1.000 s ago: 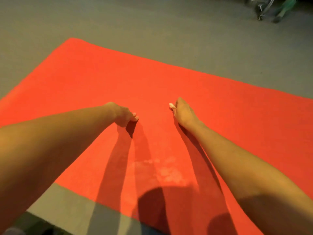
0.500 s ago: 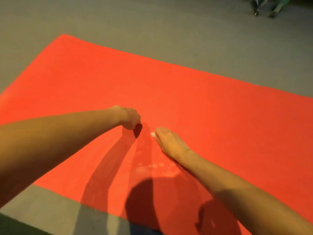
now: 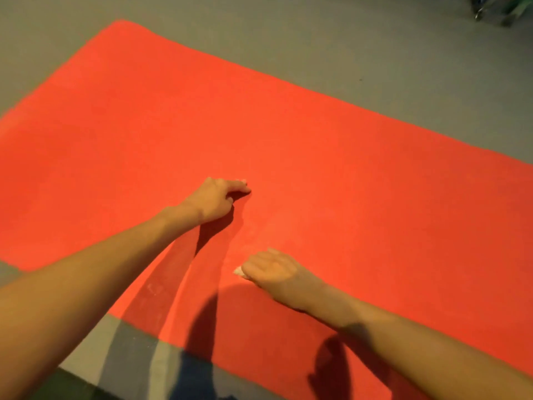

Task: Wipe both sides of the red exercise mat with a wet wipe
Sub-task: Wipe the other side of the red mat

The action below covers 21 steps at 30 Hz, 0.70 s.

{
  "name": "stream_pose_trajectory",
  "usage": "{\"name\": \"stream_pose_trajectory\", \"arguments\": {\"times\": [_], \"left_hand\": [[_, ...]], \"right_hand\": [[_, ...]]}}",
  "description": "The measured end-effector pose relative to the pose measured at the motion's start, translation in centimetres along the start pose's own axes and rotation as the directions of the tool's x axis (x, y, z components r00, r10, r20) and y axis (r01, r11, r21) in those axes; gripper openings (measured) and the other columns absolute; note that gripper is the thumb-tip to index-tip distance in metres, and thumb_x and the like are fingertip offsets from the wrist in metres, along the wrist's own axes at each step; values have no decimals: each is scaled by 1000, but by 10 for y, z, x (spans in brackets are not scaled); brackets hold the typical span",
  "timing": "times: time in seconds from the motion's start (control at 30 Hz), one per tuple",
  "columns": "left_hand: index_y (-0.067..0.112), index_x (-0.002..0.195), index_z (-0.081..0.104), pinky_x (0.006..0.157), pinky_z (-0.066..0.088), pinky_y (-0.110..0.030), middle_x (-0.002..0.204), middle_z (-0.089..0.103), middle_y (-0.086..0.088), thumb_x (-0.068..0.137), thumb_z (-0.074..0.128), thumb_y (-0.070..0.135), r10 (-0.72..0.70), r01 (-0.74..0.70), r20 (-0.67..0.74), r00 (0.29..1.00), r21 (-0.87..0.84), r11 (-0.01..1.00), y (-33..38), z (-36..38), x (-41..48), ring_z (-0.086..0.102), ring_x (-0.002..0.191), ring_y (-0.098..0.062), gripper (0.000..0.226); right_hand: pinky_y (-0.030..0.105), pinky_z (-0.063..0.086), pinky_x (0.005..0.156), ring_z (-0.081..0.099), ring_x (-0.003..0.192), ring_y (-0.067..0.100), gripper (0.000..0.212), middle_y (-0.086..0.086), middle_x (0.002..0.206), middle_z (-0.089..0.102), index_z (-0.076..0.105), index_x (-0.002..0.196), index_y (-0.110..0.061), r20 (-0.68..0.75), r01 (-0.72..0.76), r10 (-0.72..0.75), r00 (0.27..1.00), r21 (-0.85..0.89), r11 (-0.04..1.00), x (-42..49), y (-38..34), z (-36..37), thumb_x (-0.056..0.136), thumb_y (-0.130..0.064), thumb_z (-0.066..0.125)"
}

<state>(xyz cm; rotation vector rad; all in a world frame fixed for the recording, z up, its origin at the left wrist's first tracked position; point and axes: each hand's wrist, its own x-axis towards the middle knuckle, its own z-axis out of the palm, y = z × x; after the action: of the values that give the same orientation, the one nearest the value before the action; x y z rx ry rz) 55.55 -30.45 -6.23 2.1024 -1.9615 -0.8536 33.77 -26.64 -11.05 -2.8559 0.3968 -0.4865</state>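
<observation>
**Layout: mat, hands, wipe**

Exercise mat (image 3: 317, 134) flat on floor (image 3: 375, 39), far-left corner at top left, near edge slanting across the bottom left. Left hand (image 3: 215, 199) on mat around mid-width, propped on curled fingers. Right hand (image 3: 274, 268) also on mat, right of the left hand and closer to the near edge, apart from it. Wet wipe (image 3: 238, 271) on mat, pinned under right-hand fingertips, one bit out on the left side. Both forearms in over the near edge. Strip of floor in front of the near edge at bottom left. Blurred gear (image 3: 501, 7) on floor past the far edge, far right, well apart from mat.
</observation>
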Motion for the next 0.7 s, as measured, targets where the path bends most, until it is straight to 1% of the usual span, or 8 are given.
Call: {"name": "stream_pose_trajectory", "arguments": {"times": [0.07, 0.13, 0.23, 0.33, 0.43, 0.57, 0.63, 0.7], "left_hand": [[11, 128, 60, 102, 18, -7, 145, 44, -8, 79, 39, -17, 7, -8, -2, 1000, -93, 996, -3, -2, -3, 39, 136, -16, 60], [8, 121, 65, 93, 25, -3, 139, 51, -7, 79, 38, -19, -20, 16, -26, 999, -149, 989, -2, -3, -3, 46, 131, -16, 57], [5, 115, 67, 86, 27, 1, 132, 58, -9, 78, 38, -19, -26, 11, -92, 995, -159, 987, -3, 0, -5, 52, 125, -20, 53], [6, 118, 65, 98, 21, -2, 137, 53, -10, 76, 38, -20, 10, -26, -107, 994, -148, 989, -9, 9, -6, 46, 131, -19, 57], [7, 124, 60, 98, 14, 5, 143, 46, -8, 74, 36, -22, 47, -57, -58, 997, -168, 984, -15, 12, -8, 39, 136, -14, 62], [6, 119, 62, 107, 34, -26, 136, 54, -13, 82, 45, -5, 185, -191, -149, 971, -26, 981, -29, 24, -18, 51, 125, -28, 42], [13, 112, 60, 90, 47, -43, 118, 59, -8, 88, 46, 21, 317, -297, -140, 938, 147, 944, -35, 28, -34, 58, 106, -31, 29], [20, 108, 53, 77, 44, -41, 108, 56, -3, 92, 46, 41, 486, -464, -6, 874, 285, 839, -39, 31, -59, 56, 92, -26, 27]], "right_hand": [[31, 35, 65, 50, 69, 19, 17, 0, 73, 58, 45, 87, -23, 30, 10, -9, 1000, -9, 1000, 9, 32, -7, 90, -22, 62], [36, 35, 54, 55, 62, 30, 18, 8, 65, 58, 47, 77, -17, -86, -266, 259, 962, -84, 960, 25, 77, -20, 89, -21, 60], [37, 35, 48, 56, 56, 38, 23, 19, 63, 59, 51, 71, -8, -265, -655, 632, 728, 2, 756, 39, 102, -28, 90, -17, 59], [34, 37, 63, 58, 71, 27, 6, 11, 74, 65, 62, 81, -10, -100, -252, 266, 959, 131, 959, 35, 35, -4, 85, -12, 58], [31, 39, 78, 54, 85, 15, 23, 5, 90, 68, 67, 96, -12, 80, 118, -140, 987, 229, 966, 22, -2, 12, 86, -17, 48], [36, 34, 57, 54, 63, 28, 16, 9, 66, 59, 55, 74, -12, -88, -237, 241, 967, 53, 970, 49, 65, -6, 87, -15, 64], [36, 35, 50, 56, 58, 34, 22, 13, 62, 58, 51, 71, -11, -204, -512, 507, 837, 32, 858, 55, 86, -13, 89, -16, 62], [36, 38, 52, 58, 60, 33, 17, 12, 64, 59, 52, 75, -12, -251, -524, 508, 824, 3, 851, 55, 69, -3, 87, -14, 64]]}}
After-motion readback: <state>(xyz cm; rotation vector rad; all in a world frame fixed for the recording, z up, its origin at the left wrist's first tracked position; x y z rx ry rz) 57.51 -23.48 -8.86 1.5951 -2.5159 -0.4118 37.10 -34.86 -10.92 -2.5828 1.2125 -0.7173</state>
